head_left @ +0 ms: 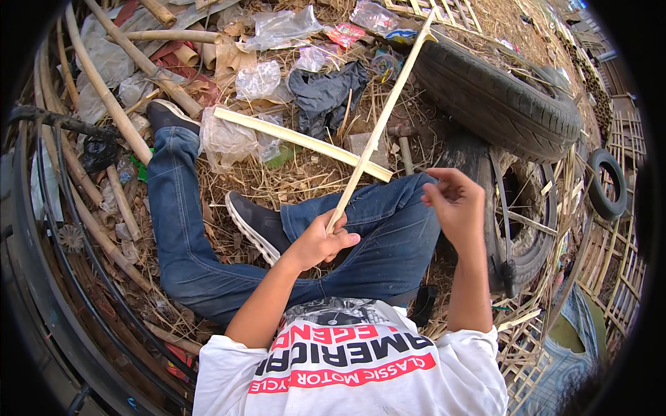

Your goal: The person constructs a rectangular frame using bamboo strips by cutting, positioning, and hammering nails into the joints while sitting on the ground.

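Observation:
My left hand (322, 244) is closed around the lower end of a long, pale split-bamboo strip (383, 118). The strip slants up and away to the right, its far tip near a tyre. Behind it lies a second, shorter bamboo strip (291, 136), crossing the first close to my bent knee; its left end is over clear plastic. My right hand (456, 208) is raised beside that knee, apart from both strips. Its fingers are loosely curled with a gap to the thumb, and nothing shows between them.
A worn tyre (499, 93) lies at the far right, with another tyre (534, 243) below it and a small one (608, 184) beyond. Bamboo poles (104, 90) and dark metal bars (62, 229) line the left. Plastic litter, a black bag (326, 93) and straw cover the ground ahead.

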Motion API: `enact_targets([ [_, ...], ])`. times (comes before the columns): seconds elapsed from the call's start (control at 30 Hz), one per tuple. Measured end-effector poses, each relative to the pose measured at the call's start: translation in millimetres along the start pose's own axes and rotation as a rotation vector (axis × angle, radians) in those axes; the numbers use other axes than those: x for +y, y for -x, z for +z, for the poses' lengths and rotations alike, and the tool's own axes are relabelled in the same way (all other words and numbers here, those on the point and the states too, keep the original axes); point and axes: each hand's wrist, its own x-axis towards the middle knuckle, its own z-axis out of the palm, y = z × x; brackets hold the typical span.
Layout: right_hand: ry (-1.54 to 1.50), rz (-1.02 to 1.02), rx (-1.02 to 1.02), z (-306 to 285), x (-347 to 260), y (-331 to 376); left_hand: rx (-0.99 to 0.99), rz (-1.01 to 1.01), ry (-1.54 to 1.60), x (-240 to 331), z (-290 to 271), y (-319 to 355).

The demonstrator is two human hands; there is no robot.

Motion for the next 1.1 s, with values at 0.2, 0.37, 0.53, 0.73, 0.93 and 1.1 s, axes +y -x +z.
enact_targets([
  [0.2,1.014,-0.124,0.843,-275,19,-25,-0.479,0.031,0.352,-6,-4,-4],
  [0.37,1.227,0.224,0.699,-336,59,12,-0.476,0.057,0.321,-13,5,-14],
  [0.53,0.835,0.512,0.086,-268,119,78,-0.312,-0.151,0.261,-15,14,-17],
  [0.73,0.754,0.578,0.045,-244,171,163,-0.267,-0.194,0.229,-27,-11,-22],
  [0.93,0.97,0.453,0.304,-214,193,164,-0.261,-0.133,0.309,-26,-1,-19],
  [1.1,0.906,0.052,0.424,-182,200,186,-0.155,-0.112,0.197,-10,12,-4],
])
